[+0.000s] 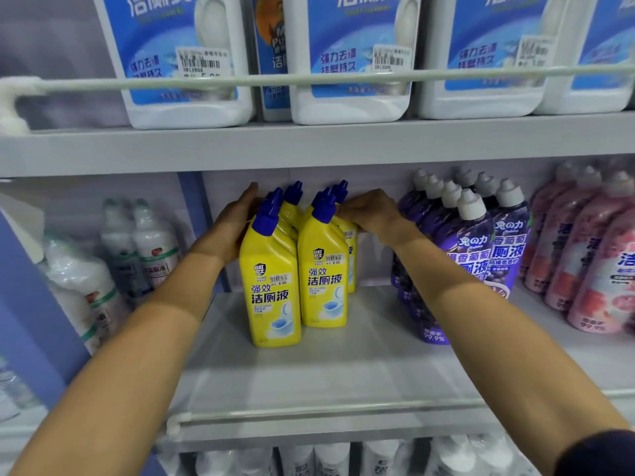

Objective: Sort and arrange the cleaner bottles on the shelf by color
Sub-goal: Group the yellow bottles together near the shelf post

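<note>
Head view: a cluster of yellow toilet-cleaner bottles [271, 286] with blue caps stands in 2 rows at the centre of the frame, on the middle shelf [309, 376]. The left hand [230, 231] lies flat against the cluster's left side, fingers straight and released. The right hand [371, 214] reaches the right rear bottle, fingers curled on its neck. Purple bottles [474, 242] stand right of centre, pink bottles [584, 262] at the right edge, white bottles [144, 245] at the left

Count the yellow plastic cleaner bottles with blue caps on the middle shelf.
5 yellow plastic bottles show. Left row: front bottle, second bottle, third bottle. Right row: front-right bottle, rear-right bottle. More may hide behind them, the left hand or right hand.
</note>
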Motion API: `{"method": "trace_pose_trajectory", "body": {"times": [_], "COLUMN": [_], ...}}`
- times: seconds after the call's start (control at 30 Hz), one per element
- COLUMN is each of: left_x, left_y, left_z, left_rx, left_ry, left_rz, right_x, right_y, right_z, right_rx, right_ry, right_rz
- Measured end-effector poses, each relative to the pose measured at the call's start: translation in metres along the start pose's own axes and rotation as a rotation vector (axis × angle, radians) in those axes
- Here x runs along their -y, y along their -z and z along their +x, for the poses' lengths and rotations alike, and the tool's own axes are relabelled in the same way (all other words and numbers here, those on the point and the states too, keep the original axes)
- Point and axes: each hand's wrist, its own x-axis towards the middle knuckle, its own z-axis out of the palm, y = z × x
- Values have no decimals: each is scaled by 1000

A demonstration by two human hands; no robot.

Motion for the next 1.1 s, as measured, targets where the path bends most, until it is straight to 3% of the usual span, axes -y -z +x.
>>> {"method": "trace_pose_trajectory", "body": {"times": [0.3, 0.6, 0.8, 1.1], "left_x": [14, 28, 61, 65], "left_y": [2, -4, -8, -16], "left_z": [-10, -28, -53, -61], "left_rx": [-69, -103, -22, -11], "left_ry": [-89, -89, -41, -29], "left_rz": [-5, -132, -284, -323], "right_x": [-1, -13, -28, -22], "right_y": [-18, -38, -76, -70], "right_z": [-6, -32, -63, -72], "right_rx": [-57, -159, -67, 29], "right_ry": [-104, -51, -244, -259], "right_rz": [181, 340, 598, 754]}}
